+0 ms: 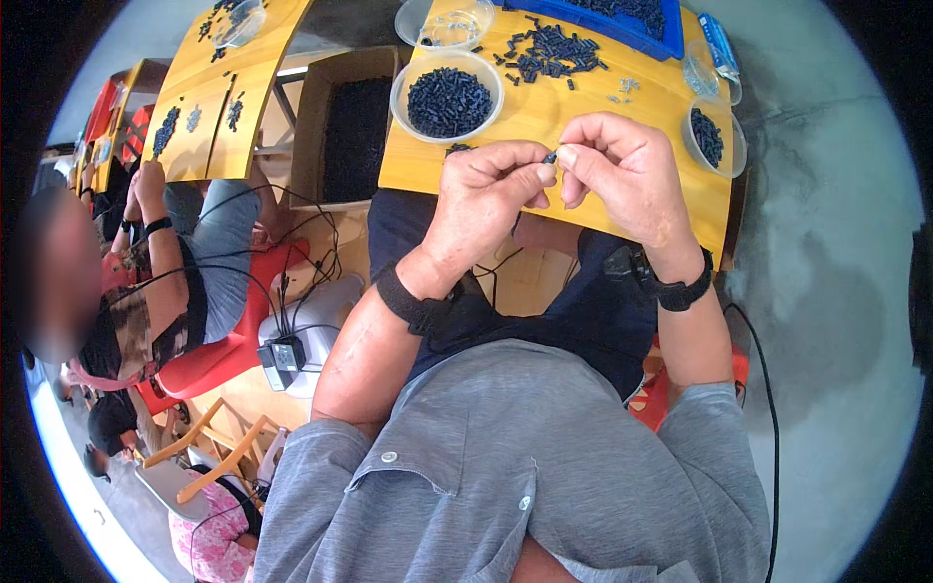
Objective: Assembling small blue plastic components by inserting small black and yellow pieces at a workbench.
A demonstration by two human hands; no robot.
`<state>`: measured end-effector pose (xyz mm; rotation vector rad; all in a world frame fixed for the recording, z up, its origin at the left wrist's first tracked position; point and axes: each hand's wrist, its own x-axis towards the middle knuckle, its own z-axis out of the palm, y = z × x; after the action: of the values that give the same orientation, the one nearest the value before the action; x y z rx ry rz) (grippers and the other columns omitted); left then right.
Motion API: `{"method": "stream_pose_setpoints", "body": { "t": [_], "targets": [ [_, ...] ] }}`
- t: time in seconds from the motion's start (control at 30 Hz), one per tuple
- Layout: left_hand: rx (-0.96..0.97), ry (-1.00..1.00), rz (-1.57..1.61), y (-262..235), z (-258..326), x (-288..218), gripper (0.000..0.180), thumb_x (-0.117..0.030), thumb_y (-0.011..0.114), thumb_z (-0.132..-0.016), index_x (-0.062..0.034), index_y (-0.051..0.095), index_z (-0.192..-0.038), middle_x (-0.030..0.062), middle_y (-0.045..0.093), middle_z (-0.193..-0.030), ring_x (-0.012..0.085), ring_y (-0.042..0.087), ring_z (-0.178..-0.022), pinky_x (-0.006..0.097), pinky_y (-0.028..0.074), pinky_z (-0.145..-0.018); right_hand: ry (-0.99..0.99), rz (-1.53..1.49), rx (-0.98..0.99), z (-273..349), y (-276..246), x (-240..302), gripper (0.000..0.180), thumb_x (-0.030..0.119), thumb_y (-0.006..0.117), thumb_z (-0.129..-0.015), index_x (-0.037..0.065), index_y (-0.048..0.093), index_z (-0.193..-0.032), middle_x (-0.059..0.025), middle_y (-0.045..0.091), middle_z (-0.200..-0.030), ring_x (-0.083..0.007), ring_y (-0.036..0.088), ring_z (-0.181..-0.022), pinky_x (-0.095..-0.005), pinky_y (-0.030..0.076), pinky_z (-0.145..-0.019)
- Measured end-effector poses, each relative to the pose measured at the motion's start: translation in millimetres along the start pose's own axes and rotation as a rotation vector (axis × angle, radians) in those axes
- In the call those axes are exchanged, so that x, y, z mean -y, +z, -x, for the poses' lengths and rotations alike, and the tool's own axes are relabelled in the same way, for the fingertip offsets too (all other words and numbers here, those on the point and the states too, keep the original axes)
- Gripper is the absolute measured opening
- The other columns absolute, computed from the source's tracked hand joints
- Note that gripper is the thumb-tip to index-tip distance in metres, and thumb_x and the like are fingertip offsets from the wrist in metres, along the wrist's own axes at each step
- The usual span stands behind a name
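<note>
Over the near edge of the yellow table, my left hand [496, 194] and my right hand [624, 180] meet fingertip to fingertip. Both are closed in a pinch around a small dark piece [551, 157], mostly covered by the fingers. Its exact kind is too small to make out. Just beyond my left hand stands a round plastic bowl [397, 109] full of short black cylindrical parts [449, 102]. Loose black parts [554, 52] of the same sort lie in a pile past my hands. A few small silvery pieces [624, 89] sit to the right of that pile.
A blue tray [637, 41] of black parts stands at the back. Small tubs [741, 146] line the right edge of the table [671, 185]. On the left are a cardboard box [313, 146], cables [330, 248] and another person [146, 291] working at a second table [228, 97].
</note>
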<state>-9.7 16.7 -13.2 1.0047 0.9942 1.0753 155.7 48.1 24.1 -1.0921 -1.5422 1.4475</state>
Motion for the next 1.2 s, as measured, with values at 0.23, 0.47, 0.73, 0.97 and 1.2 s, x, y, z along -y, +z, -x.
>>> {"method": "stream_pose_setpoints", "body": {
  "t": [0.23,0.47,0.73,0.97,1.2],
  "targets": [
    [-0.022,0.091,-0.013,0,-6,-2,0.012,-0.004,0.06,-0.086,0.0015,0.065,-0.095,0.0027,0.064,-0.078,0.0074,0.059,-0.067,0.02,0.048,-0.06,0.094,-0.117,0.169,-6,-5,7,0.006,0.004,0.057,-0.085,-0.001,0.058,-0.083,-0.0043,0.061,-0.067,-0.0072,0.057,-0.052,-0.0207,0.049,-0.047],
    [0.005,0.174,0.011,-2,-6,-2,0.011,-0.003,0.059,-0.086,0.0032,0.064,-0.094,0.0032,0.064,-0.079,0.0077,0.059,-0.068,0.021,0.049,-0.062,0.128,-0.297,0.179,-4,-8,6,0.003,0.002,0.057,-0.085,-0.001,0.058,-0.084,-0.0053,0.06,-0.066,-0.0095,0.057,-0.053,-0.0223,0.049,-0.048],
    [0.018,0.196,0.018,-4,-4,-1,0.013,-0.003,0.061,-0.086,0.0002,0.064,-0.098,0.0044,0.065,-0.082,0.01,0.062,-0.073,0.021,0.049,-0.065,0.079,-0.421,0.114,-7,-12,5,0.005,0.002,0.057,-0.085,-0.001,0.059,-0.086,-0.0047,0.06,-0.067,-0.0116,0.058,-0.053,-0.0235,0.05,-0.051],
    [0.008,0.18,-0.013,-4,-2,-2,0.012,-0.006,0.062,-0.086,-0.002,0.065,-0.097,0.0033,0.065,-0.079,0.0081,0.061,-0.072,0.019,0.047,-0.059,0.139,-0.383,0.171,-9,-11,5,0.009,0.006,0.057,-0.086,-0.002,0.059,-0.088,-0.0043,0.059,-0.067,-0.0108,0.058,-0.052,-0.0229,0.05,-0.049],
    [0.016,0.175,-0.019,-6,-2,-1,0.012,-0.006,0.061,-0.086,-0.0017,0.065,-0.097,0.0027,0.065,-0.077,0.0075,0.06,-0.071,0.019,0.045,-0.059,0.168,-0.322,0.187,-12,-13,8,0.01,0.007,0.058,-0.085,-0.002,0.06,-0.087,-0.0039,0.059,-0.066,-0.0093,0.056,-0.05,-0.0221,0.049,-0.047]
  ]
}}
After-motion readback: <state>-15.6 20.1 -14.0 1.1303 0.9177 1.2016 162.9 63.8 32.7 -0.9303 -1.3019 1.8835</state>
